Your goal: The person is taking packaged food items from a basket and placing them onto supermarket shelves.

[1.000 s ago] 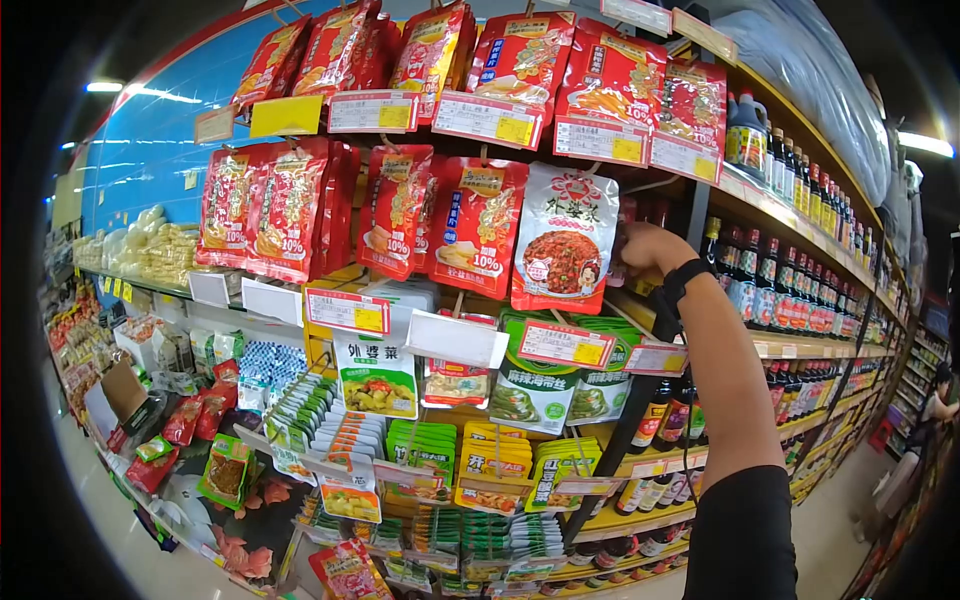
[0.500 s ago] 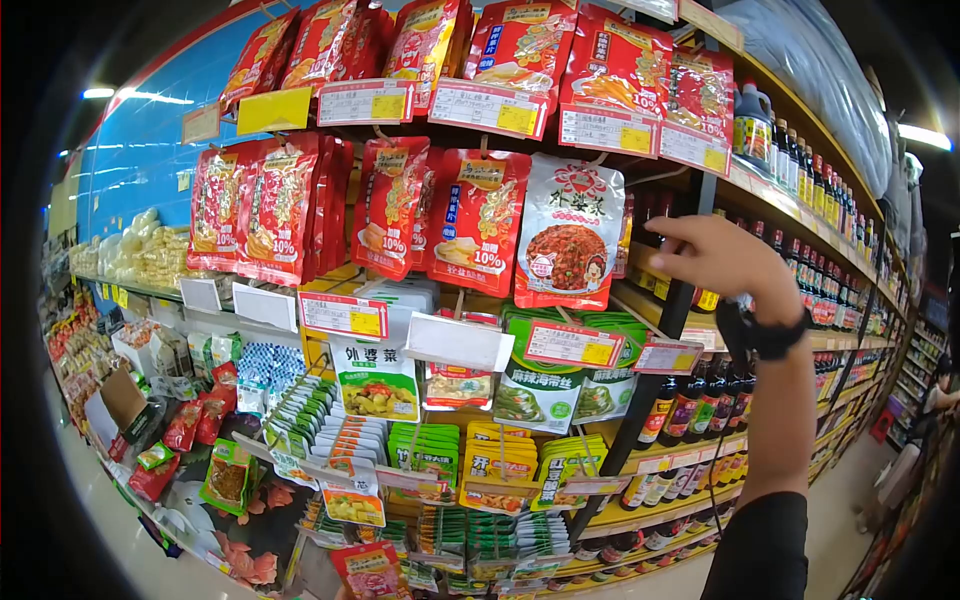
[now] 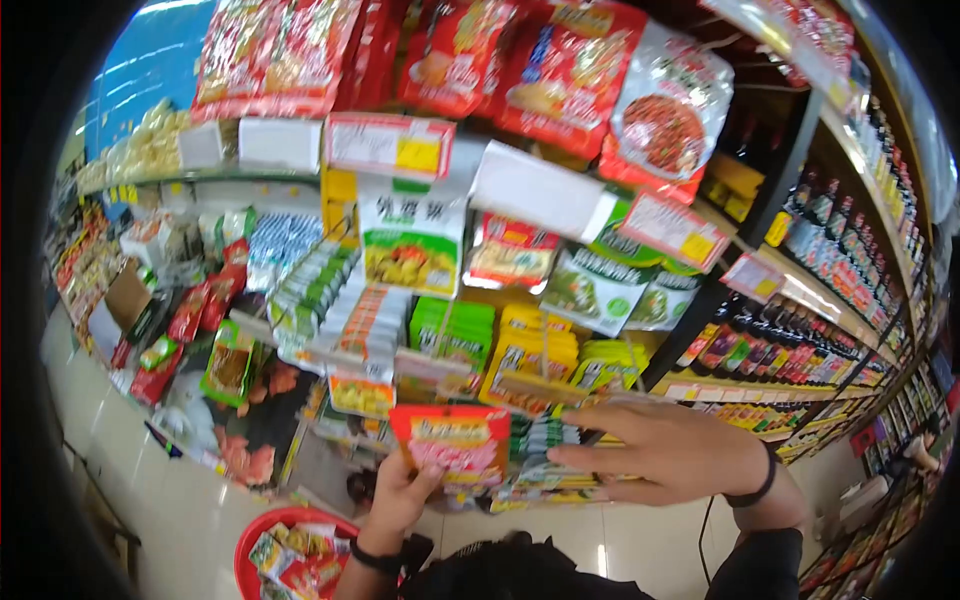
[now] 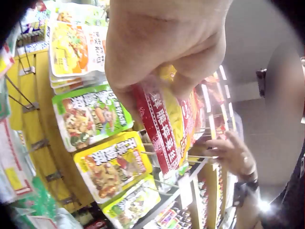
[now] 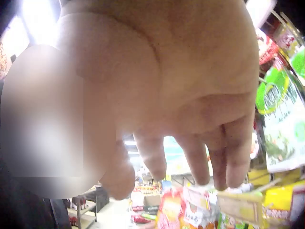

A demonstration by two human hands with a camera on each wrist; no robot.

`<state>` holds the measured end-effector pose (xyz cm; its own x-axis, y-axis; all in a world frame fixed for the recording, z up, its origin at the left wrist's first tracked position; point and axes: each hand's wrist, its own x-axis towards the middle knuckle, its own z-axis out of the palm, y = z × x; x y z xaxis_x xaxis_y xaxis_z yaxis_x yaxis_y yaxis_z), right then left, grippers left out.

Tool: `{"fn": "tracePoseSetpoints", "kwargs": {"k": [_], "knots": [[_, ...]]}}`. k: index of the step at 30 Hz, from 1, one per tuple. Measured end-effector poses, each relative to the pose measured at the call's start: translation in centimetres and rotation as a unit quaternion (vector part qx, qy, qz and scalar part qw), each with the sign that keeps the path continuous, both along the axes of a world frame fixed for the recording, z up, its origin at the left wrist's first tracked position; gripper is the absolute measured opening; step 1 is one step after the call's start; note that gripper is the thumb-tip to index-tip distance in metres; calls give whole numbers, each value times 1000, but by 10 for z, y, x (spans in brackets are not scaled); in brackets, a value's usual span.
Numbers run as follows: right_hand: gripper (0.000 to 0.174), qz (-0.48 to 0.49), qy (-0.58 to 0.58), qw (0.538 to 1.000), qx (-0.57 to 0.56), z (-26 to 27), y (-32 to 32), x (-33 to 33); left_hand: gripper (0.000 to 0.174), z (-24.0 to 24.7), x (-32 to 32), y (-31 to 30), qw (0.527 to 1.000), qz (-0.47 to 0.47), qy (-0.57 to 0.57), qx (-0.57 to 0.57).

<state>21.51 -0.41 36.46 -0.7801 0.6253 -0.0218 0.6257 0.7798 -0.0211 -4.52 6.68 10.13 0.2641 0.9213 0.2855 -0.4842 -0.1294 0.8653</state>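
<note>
A red packet (image 3: 458, 444) with a pink and yellow front is pinched by my left hand (image 3: 402, 496) at its lower left edge. The left wrist view shows the packet (image 4: 167, 129) from its side, under the thumb and fingers of the left hand (image 4: 164, 47). My right hand (image 3: 670, 452) is to the right of the packet, apart from it, fingers extended and holding nothing. In the right wrist view the fingers of the right hand (image 5: 181, 95) point down, spread slightly.
Hanging packets in red (image 3: 570, 80), green (image 3: 450, 335) and yellow (image 3: 528, 350) fill the rack ahead. A red basket (image 3: 243, 548) with packets stands on the floor at lower left. Sauce bottles (image 3: 790, 345) line shelves at right.
My right hand has come down from beside the upper hanging packets. The view has tilted down, and my left hand with the red packet has come into sight.
</note>
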Motion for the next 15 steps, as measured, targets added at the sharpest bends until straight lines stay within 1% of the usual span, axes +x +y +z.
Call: {"fn": "tracePoseSetpoints", "kwargs": {"k": [1,2,4,6,7,10,11,14,15], "knots": [[51,5,16,1000,-10,-17,7,-1,36,16,3,-4,1000,-12,-10,15],[52,10,32,999,-17,-30,13,-3,38,15,6,-5,999,-27,-28,14],[54,39,95,991,-83,-49,21,-6,39,18,15,-9,997,-28,-62,26],[56,54,151,979,-126,-64,26,-11,39,17,19,-16,998,-36,-54,20],[54,28,161,977,-138,-74,27,-11,40,17,21,-20,998,-41,-50,18],[51,13,244,961,-127,-107,37,-10,41,22,31,-33,998,-22,-51,6],[46,24,296,950,-101,-115,38,-13,42,24,32,-37,999,-18,-40,6],[42,0,378,920,-101,-143,37,-10,41,28,37,-51,1000,-3,12,-14],[39,-27,410,904,-116,-147,34,-9,41,27,39,-53,1000,-5,19,-12]]}}
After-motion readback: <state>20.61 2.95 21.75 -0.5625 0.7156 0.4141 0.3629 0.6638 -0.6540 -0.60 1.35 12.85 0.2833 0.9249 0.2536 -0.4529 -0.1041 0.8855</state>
